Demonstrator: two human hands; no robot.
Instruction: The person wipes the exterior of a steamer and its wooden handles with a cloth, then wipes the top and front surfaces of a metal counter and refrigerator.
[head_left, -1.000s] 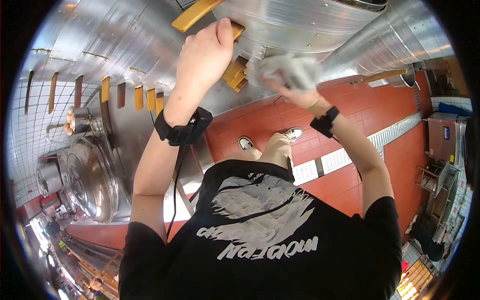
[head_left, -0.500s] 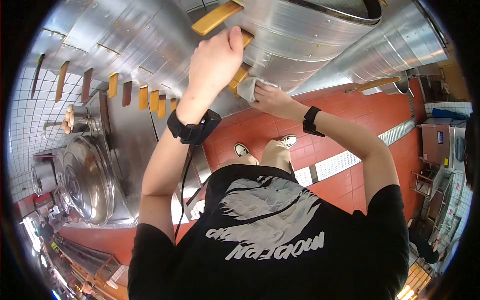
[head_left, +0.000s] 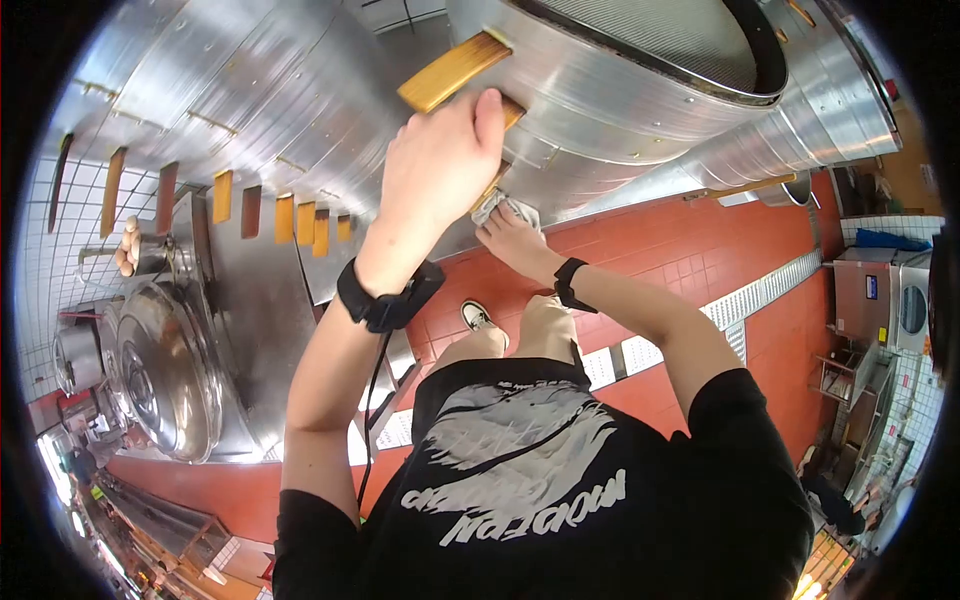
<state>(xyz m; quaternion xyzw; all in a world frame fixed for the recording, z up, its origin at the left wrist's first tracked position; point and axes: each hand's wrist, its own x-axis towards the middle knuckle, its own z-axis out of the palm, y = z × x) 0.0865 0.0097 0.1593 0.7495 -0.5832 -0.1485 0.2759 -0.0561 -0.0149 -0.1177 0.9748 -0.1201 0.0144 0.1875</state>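
My left hand is closed on a wooden handle that sticks out of a tall stack of steel steamer tiers. Just below it, my right hand presses a crumpled grey cloth against the lower part of the same stack, near more wooden handles. Both wrists wear black bands, and a cable runs down from the left one. My feet stand on the red tile floor beneath.
A second steamer stack with a row of wooden handles is on the left, beside a large domed steel lid. A third stack is on the right. A floor drain grate runs toward a steel machine.
My right hand has brought the cloth down and to the left, from beside the stack to under my left hand. The left hand has kept its hold on the handle.
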